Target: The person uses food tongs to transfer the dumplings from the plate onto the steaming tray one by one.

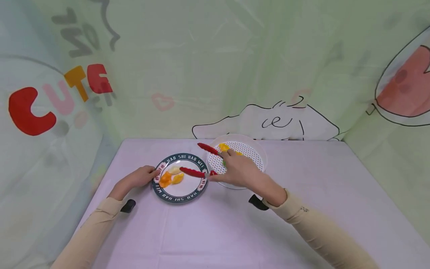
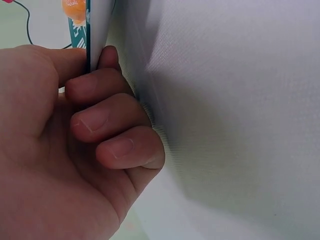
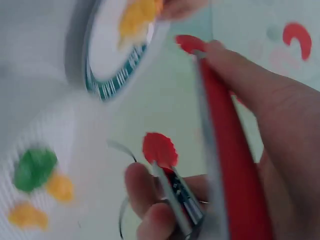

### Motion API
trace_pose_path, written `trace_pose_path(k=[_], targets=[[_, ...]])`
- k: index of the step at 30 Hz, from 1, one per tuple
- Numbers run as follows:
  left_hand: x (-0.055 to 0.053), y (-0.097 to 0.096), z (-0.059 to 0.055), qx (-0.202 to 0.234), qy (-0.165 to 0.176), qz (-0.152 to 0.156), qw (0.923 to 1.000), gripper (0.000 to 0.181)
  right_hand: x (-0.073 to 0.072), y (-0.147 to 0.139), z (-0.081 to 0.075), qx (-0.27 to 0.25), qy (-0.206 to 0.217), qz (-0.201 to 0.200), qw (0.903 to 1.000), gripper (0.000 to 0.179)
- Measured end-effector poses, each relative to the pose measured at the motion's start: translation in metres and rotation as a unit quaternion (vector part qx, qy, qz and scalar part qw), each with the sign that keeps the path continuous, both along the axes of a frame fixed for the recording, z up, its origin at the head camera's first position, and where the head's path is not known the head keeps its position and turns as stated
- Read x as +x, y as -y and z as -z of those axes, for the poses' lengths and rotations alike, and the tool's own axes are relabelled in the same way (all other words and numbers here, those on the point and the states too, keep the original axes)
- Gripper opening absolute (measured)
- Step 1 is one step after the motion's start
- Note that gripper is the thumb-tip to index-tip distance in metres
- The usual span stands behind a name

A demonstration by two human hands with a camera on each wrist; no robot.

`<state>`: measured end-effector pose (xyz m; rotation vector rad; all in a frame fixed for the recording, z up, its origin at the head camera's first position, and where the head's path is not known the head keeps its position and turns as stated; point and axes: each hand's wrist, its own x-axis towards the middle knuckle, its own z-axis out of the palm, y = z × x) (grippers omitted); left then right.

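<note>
Plate, white with dark green lettered rim (image 1: 181, 199), left of centre in the head frame: being pinched at its left edge by the left hand (image 1: 142, 176), the rim being caught between thumb and fingers, as is being shown in the upper left of the left wrist frame; an orange piece (image 1: 165, 180), a yellow piece (image 1: 178, 178) and a pale piece (image 1: 174, 170) are being borne on its left half.

Tongs, red-tipped (image 1: 193, 172), centre of the head frame: being grasped by the right hand (image 1: 241, 170), their two arms being held apart; one red tip is being held above the right part of the plate, the other near the left rim of the basket.

Basket, round, white, perforated (image 1: 264, 157), right of the plate: being partly covered from view by the right hand; yellow pieces (image 1: 224, 147) and a green piece (image 3: 34, 169) are being contained, the latter being shown blurred at lower left of the right wrist frame.

Tabletop, pale lilac (image 1: 201, 239), lower frame: being overhung by two beige sleeves (image 1: 309, 220); a printed backdrop (image 1: 188, 67) is being displayed behind, "CUTE" being lettered at upper left.
</note>
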<state>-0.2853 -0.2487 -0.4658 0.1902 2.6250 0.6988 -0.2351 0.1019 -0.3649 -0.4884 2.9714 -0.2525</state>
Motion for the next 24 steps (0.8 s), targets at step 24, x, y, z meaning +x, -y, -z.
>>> trace_pose_path(k=[24], targets=[[-0.003,0.000,0.001,-0.008,0.006,-0.011,0.9999,0.054,0.032,0.048,0.078,-0.019,-0.034,-0.020,0.9990,0.070]])
